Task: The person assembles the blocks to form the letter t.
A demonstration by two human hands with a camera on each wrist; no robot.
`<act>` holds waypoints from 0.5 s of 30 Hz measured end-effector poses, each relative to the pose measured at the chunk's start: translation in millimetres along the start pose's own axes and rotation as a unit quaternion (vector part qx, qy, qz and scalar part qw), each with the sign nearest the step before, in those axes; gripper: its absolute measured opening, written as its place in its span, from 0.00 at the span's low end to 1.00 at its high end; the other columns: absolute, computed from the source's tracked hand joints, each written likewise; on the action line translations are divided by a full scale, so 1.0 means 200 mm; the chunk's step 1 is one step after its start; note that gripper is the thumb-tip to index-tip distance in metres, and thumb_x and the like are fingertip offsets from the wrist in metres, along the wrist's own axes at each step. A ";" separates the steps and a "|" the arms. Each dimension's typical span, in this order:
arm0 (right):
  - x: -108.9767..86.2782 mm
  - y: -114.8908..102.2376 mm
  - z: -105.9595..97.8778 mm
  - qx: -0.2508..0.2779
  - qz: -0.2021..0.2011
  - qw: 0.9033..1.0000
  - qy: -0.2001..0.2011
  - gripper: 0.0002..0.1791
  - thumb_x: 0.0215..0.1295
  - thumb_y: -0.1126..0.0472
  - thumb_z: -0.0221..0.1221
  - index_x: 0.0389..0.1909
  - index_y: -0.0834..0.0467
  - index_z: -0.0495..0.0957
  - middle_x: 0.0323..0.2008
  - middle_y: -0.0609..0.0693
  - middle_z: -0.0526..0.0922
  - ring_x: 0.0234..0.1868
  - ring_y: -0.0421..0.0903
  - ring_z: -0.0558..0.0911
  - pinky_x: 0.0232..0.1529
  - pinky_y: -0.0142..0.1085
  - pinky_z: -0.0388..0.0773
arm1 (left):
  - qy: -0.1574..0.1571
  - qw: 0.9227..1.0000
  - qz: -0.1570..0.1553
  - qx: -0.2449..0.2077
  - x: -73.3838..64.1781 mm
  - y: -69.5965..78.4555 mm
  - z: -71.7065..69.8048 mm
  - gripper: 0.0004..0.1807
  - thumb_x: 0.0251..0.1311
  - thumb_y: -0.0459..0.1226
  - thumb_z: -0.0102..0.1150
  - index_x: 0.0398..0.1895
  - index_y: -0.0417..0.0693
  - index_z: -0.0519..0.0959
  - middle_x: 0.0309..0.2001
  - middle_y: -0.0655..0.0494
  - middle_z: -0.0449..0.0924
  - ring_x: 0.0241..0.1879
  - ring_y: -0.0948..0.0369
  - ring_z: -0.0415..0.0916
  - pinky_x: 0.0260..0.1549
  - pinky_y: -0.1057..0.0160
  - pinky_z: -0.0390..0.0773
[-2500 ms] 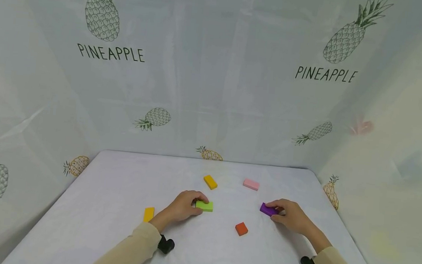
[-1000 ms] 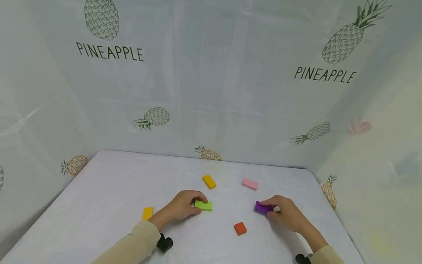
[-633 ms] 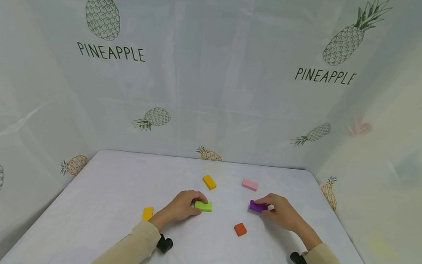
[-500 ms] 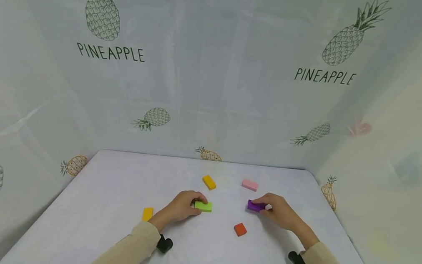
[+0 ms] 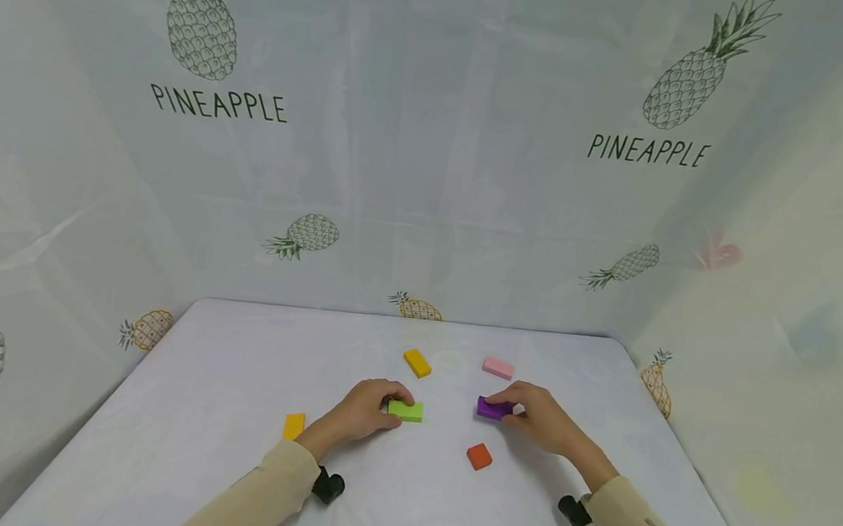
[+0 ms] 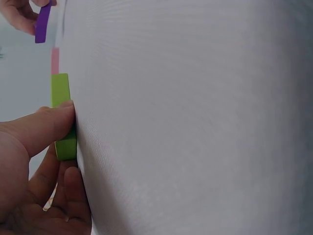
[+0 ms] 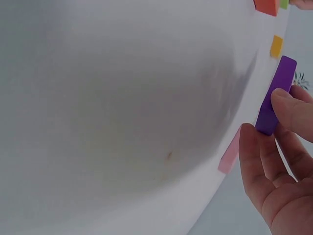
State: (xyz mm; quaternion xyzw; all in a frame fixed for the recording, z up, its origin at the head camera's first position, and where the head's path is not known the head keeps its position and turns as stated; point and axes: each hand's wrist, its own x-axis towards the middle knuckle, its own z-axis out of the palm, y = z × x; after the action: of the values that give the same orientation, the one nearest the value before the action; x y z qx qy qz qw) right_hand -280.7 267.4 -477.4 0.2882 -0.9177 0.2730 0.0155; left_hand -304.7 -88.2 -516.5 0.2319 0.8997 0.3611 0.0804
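Note:
My left hand (image 5: 367, 410) pinches a lime-green block (image 5: 408, 411) near the middle of the table; the left wrist view shows the thumb across the green block (image 6: 60, 88), which sits at the tabletop. To the right, my right hand (image 5: 539, 415) pinches a purple block (image 5: 493, 409) between thumb and fingers. From the right wrist, the purple block (image 7: 281, 81) appears raised a little off the surface. A gap separates the two held blocks. Behind the purple one lies a pink block (image 5: 498, 367), and in front of it a red-orange block (image 5: 480, 456).
A yellow block (image 5: 417, 363) lies farther back, and another yellow block (image 5: 294, 426) is beside the left wrist, partly hidden by it. The white table (image 5: 232, 363) ends at a hanging sheet (image 5: 429, 172) printed with pineapples. Small black devices are strapped at both wrists.
My right hand has carried the purple block leftward, closer to the green one. My left hand and the green block have stayed in place, as have the loose blocks.

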 end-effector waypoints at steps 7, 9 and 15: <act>0.06 -0.04 0.04 0.011 -0.003 1.000 -0.010 0.21 0.66 0.74 0.69 0.58 0.55 0.88 0.53 0.49 0.89 0.55 0.52 0.85 0.56 0.53 0.84 | 0.000 1.000 0.003 -0.001 0.00 -0.01 0.00 0.15 0.65 0.35 0.74 0.50 0.63 0.86 0.47 0.69 0.83 0.47 0.62 0.73 0.53 0.58 0.76; 0.07 -0.06 0.05 0.018 -0.001 1.000 -0.016 0.21 0.66 0.74 0.68 0.58 0.55 0.88 0.53 0.49 0.89 0.55 0.53 0.85 0.56 0.54 0.85 | 0.001 1.000 0.004 -0.001 0.01 -0.01 0.00 0.15 0.65 0.35 0.74 0.50 0.64 0.86 0.46 0.69 0.82 0.46 0.62 0.73 0.52 0.58 0.76; 0.12 -0.09 0.08 0.017 0.006 0.999 -0.026 0.22 0.67 0.73 0.68 0.59 0.54 0.87 0.54 0.50 0.89 0.56 0.53 0.86 0.57 0.50 0.85 | 0.001 1.000 0.006 0.001 0.00 -0.01 0.00 0.15 0.65 0.35 0.74 0.51 0.64 0.86 0.47 0.69 0.82 0.47 0.61 0.73 0.53 0.58 0.76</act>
State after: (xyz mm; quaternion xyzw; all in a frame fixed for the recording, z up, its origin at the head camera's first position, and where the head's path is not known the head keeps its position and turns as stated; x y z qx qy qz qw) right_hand -289.8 234.3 -478.6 0.2897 -0.9148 0.2810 -0.0150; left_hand -306.6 -89.7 -518.5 0.2366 0.8990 0.3606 0.0768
